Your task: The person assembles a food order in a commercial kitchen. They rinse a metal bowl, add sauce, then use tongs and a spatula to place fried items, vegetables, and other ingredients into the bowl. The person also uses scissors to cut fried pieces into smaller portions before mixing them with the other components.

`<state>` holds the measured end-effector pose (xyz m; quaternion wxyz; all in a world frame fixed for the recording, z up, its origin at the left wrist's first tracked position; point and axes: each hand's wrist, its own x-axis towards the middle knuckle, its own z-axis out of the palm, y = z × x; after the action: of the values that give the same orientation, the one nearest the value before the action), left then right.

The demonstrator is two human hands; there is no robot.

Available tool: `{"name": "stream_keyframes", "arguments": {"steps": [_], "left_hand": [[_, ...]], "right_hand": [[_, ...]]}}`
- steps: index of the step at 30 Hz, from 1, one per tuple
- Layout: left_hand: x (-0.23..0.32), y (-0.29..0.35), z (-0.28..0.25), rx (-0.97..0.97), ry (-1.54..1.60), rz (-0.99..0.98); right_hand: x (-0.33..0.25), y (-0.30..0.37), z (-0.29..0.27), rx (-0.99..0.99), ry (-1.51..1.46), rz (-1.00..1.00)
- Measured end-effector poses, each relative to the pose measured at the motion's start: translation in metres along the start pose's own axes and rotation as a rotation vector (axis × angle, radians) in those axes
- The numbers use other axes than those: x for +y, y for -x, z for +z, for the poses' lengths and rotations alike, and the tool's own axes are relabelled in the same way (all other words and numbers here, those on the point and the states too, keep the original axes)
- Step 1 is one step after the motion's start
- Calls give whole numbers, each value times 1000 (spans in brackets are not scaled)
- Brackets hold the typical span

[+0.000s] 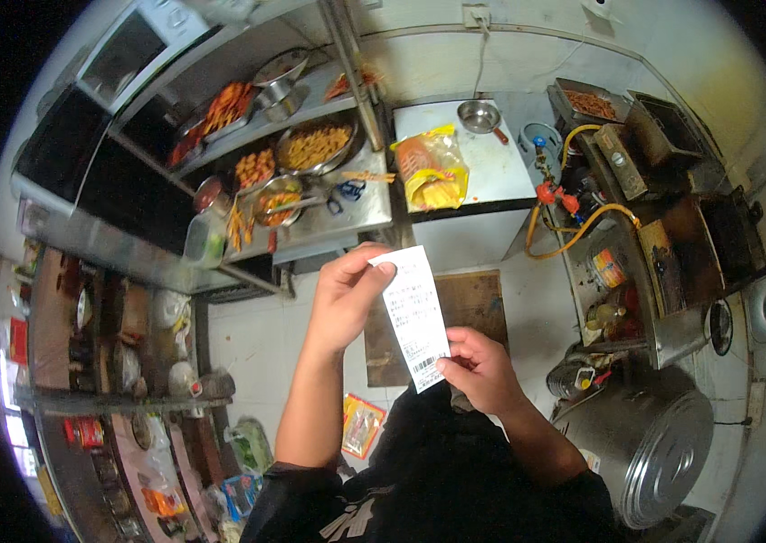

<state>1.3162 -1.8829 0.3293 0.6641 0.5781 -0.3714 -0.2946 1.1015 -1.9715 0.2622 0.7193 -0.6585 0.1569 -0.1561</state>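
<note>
A long white printed receipt is stretched between my hands, in front of my body. My left hand pinches its upper left corner between thumb and fingers. Lower down, my right hand grips the right edge near the barcode, thumb on top. Below the paper, a brown mat lies on the tiled floor. Ahead of my hands stands a white-topped counter, with a yellow plastic food bag and a small metal saucepan on it.
At left, a metal shelf unit carries bowls of skewered food and a microwave. Stacked shelves line the near left. Right are fryers, a yellow gas hose and a big lidded pot. A packet lies on the floor.
</note>
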Motion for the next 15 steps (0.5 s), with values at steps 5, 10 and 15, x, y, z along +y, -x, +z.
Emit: {"name": "stream_keyframes", "arguments": {"steps": [5, 10, 15], "left_hand": [[-33, -134, 22, -43, 32, -37], [-44, -269, 41, -172, 71, -51], [-44, -367, 58, -237, -7, -5]], "right_hand": [[-3, -94, -83, 68, 2, 32], [-14, -185, -149, 149, -114, 53], [-27, -257, -200, 198, -79, 52]]}}
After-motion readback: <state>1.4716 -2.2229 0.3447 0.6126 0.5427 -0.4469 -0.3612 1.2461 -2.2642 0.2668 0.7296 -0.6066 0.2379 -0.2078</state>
